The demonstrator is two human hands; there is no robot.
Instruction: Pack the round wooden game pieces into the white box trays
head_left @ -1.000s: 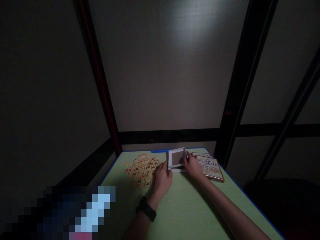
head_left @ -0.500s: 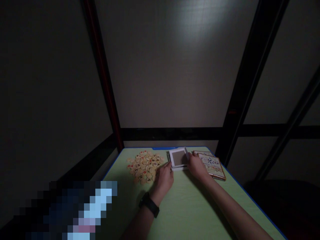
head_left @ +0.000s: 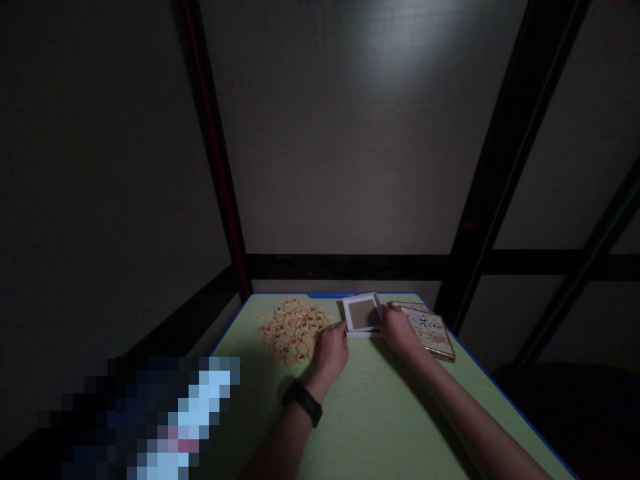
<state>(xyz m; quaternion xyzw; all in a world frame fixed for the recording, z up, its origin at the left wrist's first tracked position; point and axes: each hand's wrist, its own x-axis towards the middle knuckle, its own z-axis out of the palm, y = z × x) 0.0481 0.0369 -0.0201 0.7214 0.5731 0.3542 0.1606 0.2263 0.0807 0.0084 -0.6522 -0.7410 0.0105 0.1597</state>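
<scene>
A shallow white box [head_left: 363, 314] with a brown-grey bottom lies at the table's far side, an inner frame set in its outer rim. My left hand [head_left: 332, 348], wearing a black wristwatch [head_left: 302, 401], is closed at the box's near left corner, thumb and fingertip against it. My right hand [head_left: 401, 331] grips the box's right side, its fingertips partly hidden. Just left of my left hand is a spread pile of round wooden Chinese chess pieces [head_left: 293, 332] with red and black characters. Beside my right hand lie two flat printed box lids [head_left: 431, 331], one overlapping the other.
The light green table [head_left: 370, 413] has a blue edge and stands near a panelled wall [head_left: 340, 167] with dark frames. A pixelated light blue patch [head_left: 200, 407] covers the lower left. The right side below the table is very dark.
The inner frame sits a little lower and more level in the box, both hands still at its sides. The whole view has shifted slightly, so everything appears a bit further right.
</scene>
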